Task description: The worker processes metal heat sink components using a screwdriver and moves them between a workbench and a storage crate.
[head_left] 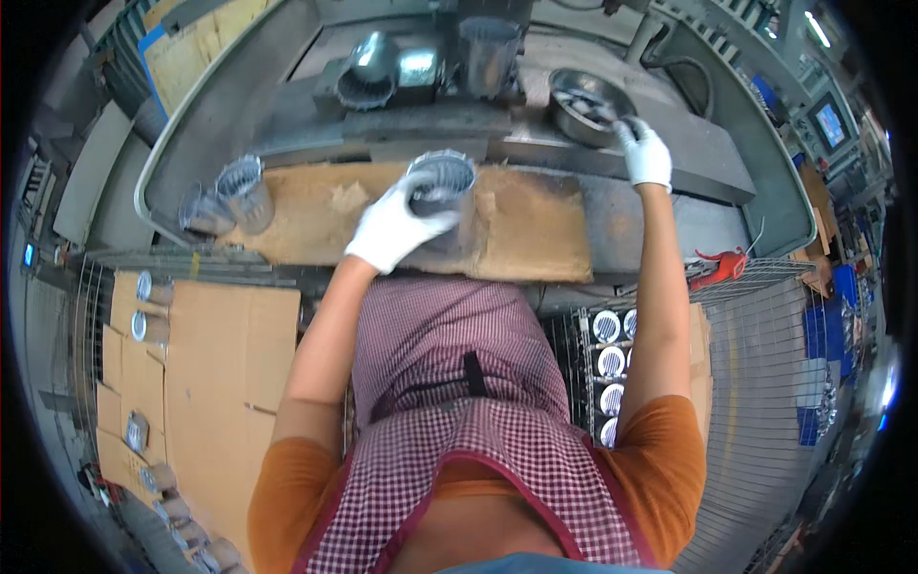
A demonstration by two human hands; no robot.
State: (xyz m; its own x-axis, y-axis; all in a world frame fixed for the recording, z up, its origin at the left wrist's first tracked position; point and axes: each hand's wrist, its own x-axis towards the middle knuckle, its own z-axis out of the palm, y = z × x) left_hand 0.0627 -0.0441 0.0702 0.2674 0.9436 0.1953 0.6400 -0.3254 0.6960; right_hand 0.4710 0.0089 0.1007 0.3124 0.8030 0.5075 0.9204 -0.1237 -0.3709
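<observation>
My left hand, in a white glove, is curled round a grey metal cylindrical housing with a ribbed inside. Its open end faces up, over the brown cardboard sheet on the bench. My right hand, also gloved in white, is at the right rim of a round metal bowl. Small shiny pieces lie inside that bowl. The right fingers are bent together at the rim; whatever they pinch is too small to make out. Two more metal housings stand at the cardboard's left end.
Behind the cardboard, a machine bed carries a tilted housing and an upright one. A red-handled tool hangs at the front right. Wire carts flank me; the left holds cardboard and housings, the right a rack of round parts.
</observation>
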